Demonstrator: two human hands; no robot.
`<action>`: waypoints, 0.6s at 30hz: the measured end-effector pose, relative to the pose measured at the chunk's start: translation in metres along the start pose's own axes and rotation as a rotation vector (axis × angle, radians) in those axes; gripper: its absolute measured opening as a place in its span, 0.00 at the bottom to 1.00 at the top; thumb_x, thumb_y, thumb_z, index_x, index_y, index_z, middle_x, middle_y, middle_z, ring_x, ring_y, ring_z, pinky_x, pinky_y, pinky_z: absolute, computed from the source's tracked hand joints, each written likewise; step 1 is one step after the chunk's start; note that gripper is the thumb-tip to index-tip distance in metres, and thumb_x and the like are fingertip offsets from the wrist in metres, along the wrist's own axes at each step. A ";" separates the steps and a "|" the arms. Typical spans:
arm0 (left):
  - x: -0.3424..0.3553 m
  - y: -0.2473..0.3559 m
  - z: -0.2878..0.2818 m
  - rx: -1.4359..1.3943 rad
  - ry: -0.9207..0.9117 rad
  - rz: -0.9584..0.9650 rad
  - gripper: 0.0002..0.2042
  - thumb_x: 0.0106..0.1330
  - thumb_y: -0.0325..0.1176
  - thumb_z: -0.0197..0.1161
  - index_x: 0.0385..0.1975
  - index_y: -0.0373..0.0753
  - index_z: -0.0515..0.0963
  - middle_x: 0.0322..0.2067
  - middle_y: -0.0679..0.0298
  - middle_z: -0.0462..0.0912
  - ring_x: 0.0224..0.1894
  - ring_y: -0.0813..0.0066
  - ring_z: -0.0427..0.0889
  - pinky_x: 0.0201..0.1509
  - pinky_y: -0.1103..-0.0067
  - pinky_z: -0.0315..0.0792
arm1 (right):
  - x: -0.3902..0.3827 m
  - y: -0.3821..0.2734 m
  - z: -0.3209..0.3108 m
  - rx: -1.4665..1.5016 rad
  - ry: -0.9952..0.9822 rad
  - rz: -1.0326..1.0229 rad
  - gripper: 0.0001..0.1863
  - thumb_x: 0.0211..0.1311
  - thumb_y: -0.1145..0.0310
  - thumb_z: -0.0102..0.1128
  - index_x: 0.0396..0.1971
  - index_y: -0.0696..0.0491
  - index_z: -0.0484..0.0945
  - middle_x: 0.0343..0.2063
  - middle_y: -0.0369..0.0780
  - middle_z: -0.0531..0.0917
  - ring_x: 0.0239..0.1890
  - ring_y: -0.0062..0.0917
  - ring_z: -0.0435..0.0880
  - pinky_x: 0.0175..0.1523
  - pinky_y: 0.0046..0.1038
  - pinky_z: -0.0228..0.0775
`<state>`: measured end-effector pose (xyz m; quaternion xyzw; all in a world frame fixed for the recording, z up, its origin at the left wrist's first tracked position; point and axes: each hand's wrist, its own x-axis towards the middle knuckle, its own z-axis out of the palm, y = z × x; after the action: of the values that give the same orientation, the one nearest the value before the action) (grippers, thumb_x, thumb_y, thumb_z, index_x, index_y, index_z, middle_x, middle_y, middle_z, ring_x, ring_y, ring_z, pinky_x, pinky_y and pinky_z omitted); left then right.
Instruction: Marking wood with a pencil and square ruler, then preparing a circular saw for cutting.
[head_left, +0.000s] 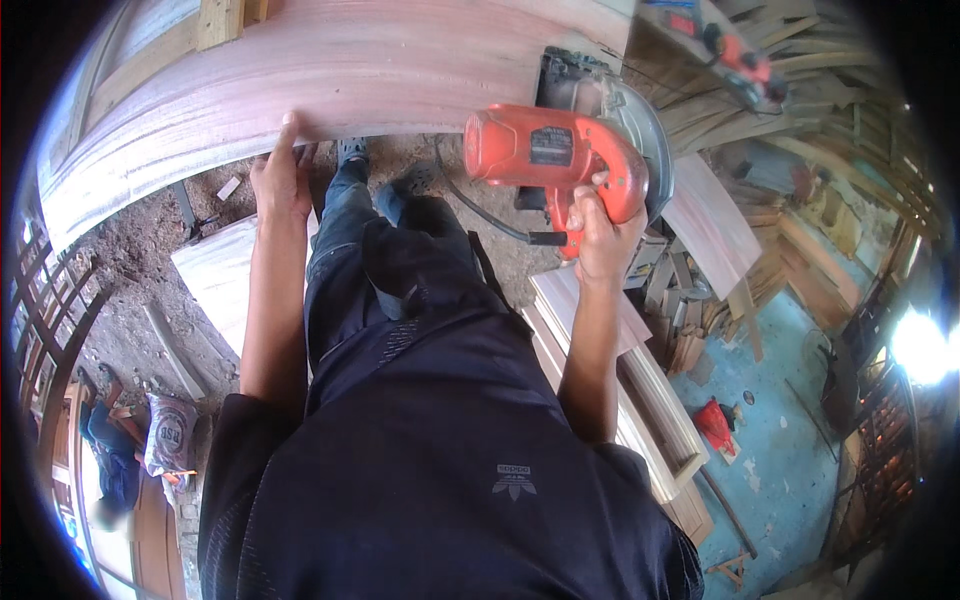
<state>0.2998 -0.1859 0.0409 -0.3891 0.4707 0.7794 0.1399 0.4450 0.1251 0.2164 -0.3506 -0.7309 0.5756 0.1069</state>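
Note:
My right hand (pixel 597 235) is wrapped round the rear handle of an orange-red circular saw (pixel 535 148). The saw's dark base and its rounded guard (pixel 650 125) are at the right end of a wide wooden board (pixel 380 70) with pinkish streaks. Whether the blade is in the wood is hidden by the saw's body. At the near edge of the board, my left hand (pixel 283 185) grips it, thumb on top and the other fingers mostly hidden below. A black power cord (pixel 465 195) loops from the saw handle toward the board.
Another red power tool (pixel 745 70) lies beyond the saw. Offcuts (pixel 685 300) and a pale wooden frame (pixel 655 410) are at the right, beside a blue floor (pixel 770 430). A cut panel (pixel 220 270) leans below my left arm. At far left are a person (pixel 112 445) and a sack (pixel 170 435).

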 end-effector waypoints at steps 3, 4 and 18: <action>-0.002 0.001 -0.003 -0.006 -0.004 -0.004 0.34 0.68 0.34 0.76 0.70 0.32 0.67 0.65 0.52 0.76 0.67 0.55 0.77 0.71 0.59 0.75 | -0.001 -0.003 0.002 0.000 0.027 0.002 0.14 0.64 0.88 0.53 0.47 0.58 0.75 0.28 0.40 0.80 0.22 0.18 0.74 0.29 0.24 0.69; -0.003 0.001 -0.004 -0.016 -0.009 -0.013 0.33 0.69 0.34 0.76 0.70 0.35 0.67 0.63 0.55 0.76 0.66 0.58 0.76 0.68 0.61 0.75 | -0.001 -0.004 0.002 -0.003 0.019 -0.008 0.14 0.64 0.88 0.53 0.47 0.58 0.75 0.28 0.40 0.80 0.22 0.18 0.74 0.29 0.24 0.69; -0.012 0.001 -0.020 -0.019 -0.028 0.005 0.34 0.68 0.36 0.77 0.71 0.37 0.67 0.64 0.57 0.76 0.65 0.60 0.77 0.64 0.63 0.75 | -0.004 -0.019 0.011 -0.015 0.046 -0.012 0.13 0.63 0.89 0.55 0.45 0.59 0.75 0.27 0.39 0.80 0.21 0.17 0.74 0.27 0.23 0.69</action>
<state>0.3159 -0.2015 0.0455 -0.3783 0.4621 0.7896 0.1407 0.4347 0.1126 0.2314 -0.3601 -0.7346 0.5614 0.1245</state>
